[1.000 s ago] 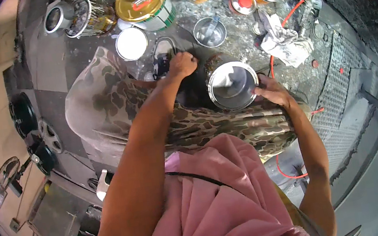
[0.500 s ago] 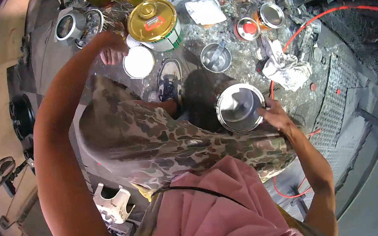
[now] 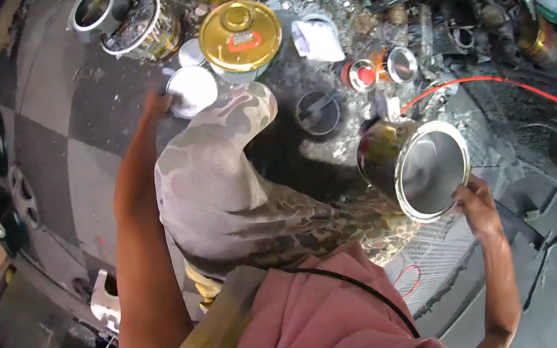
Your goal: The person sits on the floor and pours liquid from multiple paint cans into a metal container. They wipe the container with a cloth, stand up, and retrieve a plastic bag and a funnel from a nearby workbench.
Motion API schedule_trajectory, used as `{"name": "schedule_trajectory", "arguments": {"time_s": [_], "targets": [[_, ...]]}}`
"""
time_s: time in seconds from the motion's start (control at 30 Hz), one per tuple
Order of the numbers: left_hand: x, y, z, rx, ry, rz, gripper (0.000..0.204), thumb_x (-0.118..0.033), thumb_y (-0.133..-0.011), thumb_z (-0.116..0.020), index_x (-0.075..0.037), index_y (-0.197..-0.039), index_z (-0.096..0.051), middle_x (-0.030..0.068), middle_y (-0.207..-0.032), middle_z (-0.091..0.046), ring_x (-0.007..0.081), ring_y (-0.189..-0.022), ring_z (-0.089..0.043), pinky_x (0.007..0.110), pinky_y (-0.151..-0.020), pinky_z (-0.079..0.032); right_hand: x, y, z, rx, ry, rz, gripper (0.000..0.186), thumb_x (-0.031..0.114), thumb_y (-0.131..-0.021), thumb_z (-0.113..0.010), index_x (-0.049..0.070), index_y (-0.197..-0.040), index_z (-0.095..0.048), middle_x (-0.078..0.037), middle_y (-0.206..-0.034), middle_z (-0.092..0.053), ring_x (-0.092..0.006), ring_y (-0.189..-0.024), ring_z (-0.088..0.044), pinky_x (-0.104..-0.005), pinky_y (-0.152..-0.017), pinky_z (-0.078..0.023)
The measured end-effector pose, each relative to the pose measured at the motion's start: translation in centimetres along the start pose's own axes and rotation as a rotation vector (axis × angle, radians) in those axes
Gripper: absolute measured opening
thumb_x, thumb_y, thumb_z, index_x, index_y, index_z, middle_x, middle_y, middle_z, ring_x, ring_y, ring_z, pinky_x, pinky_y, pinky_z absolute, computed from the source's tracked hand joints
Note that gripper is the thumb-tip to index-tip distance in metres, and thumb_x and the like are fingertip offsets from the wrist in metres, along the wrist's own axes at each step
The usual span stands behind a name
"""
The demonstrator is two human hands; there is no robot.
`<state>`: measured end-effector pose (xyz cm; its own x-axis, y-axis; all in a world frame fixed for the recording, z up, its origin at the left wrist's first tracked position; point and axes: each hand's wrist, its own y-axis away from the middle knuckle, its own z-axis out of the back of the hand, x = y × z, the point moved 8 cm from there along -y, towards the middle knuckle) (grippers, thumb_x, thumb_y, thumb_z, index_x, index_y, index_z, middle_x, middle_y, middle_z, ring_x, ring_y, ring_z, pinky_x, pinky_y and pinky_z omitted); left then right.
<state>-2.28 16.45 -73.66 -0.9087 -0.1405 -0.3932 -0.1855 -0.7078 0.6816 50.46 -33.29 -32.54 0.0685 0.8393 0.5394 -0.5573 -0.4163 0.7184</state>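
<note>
My right hand [image 3: 477,205] grips the rim of an open metal paint can [image 3: 431,171]. The can is tilted, its grey-coated inside facing me, and stands clear of the floor beside my camouflage-clad leg. On the far left, my left hand [image 3: 157,105] closes at the edge of a round white lid [image 3: 193,91]; its fingers are partly hidden. Beyond the lid stands a large can with a gold lid [image 3: 240,36], and a smaller pale disc [image 3: 191,52] lies beside it. A small metal pot [image 3: 317,112] with a tool in it sits between my hands, in shadow.
A paint-crusted bucket [image 3: 145,29] with a grey ring-shaped part [image 3: 95,9] stands at far left. Two small tins, one red-topped [image 3: 363,75] and one orange-sided [image 3: 401,65], stand near a red hose [image 3: 491,78]. White paper [image 3: 317,41] covers a container. Scrap crowds the far right.
My right hand has raised the paint can, moved it right and tilted it. My left hand has come to the white lid's edge, and the lid sits farther from the gold-lidded can. The view has shifted.
</note>
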Motion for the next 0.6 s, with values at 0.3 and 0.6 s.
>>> {"name": "schedule_trajectory", "arguments": {"time_s": [0.3,0.6], "targets": [[5.6,-1.5,-0.6,-0.332,0.334,0.131,0.049,-0.036,-0.078,-0.066,0.001,-0.110,-0.071,0.0222,-0.102,-0.072,0.0292,-0.095,-0.071,0.040,-0.082,-0.052,17.8,-7.8,-3.3,0.032,-0.263,0.328,0.019,0.016,-0.091,-0.059,-0.001,-0.099,-0.060,-0.006,-0.096,-0.058,-0.0148,-0.081,-0.061,-0.0290,-0.067,-0.056],[3.0,4.8,-1.0,-0.046,0.865,0.192,0.031,-0.024,-0.092,-0.057,0.002,-0.097,-0.073,0.0085,-0.085,-0.071,0.0173,-0.077,-0.066,0.030,-0.068,-0.054,30.3,-21.1,-17.5,0.359,-0.607,0.356,0.040,0.003,-0.090,-0.048,-0.018,-0.123,-0.038,-0.030,-0.120,-0.054,-0.0441,-0.104,-0.065,-0.0365,-0.081,-0.064]]}}
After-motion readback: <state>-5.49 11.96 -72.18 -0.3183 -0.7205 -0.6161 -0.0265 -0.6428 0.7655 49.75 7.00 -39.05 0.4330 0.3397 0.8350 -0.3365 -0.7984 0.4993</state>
